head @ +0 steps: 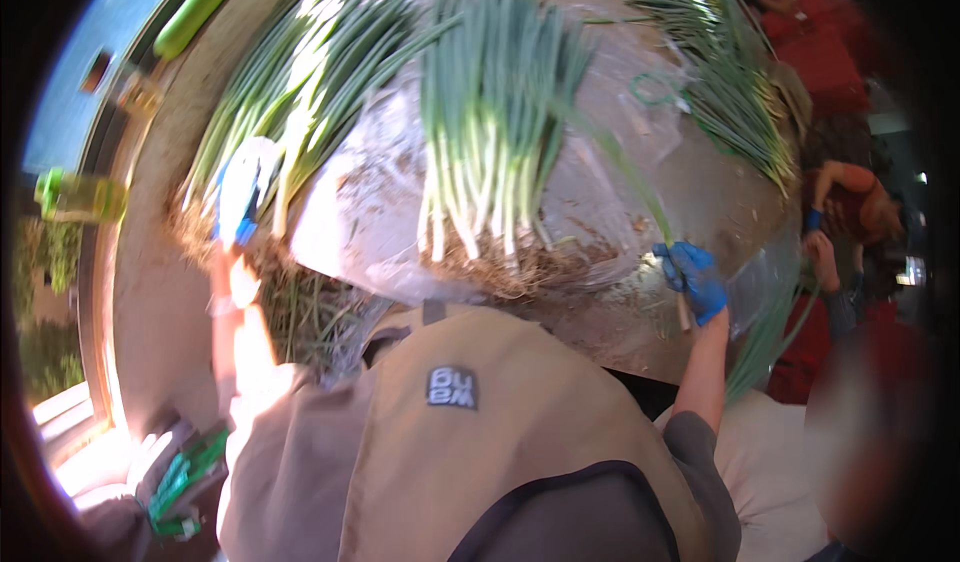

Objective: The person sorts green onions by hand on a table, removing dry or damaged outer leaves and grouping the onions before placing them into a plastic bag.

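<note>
My right hand (694, 281), in a blue glove, grips a single green onion (645, 194) near its pale lower end. The leaf of that stalk slants up and to the left. My left hand (246, 191), also gloved in blue, is over the root end of the left pile of green onions (345, 74). Strong sunlight washes it out, so whether its fingers hold a stalk is unclear. Between my hands a middle bunch of green onions (495, 104) lies with its muddy roots (510, 269) towards me.
Clear plastic sheeting (375, 209) covers part of the work surface. Another green onion pile (720, 74) lies at far right, near green twine (651, 89). A long green gourd (199, 11) and a green-capped bottle (82, 196) are by the window. A co-worker (855, 202) is at right.
</note>
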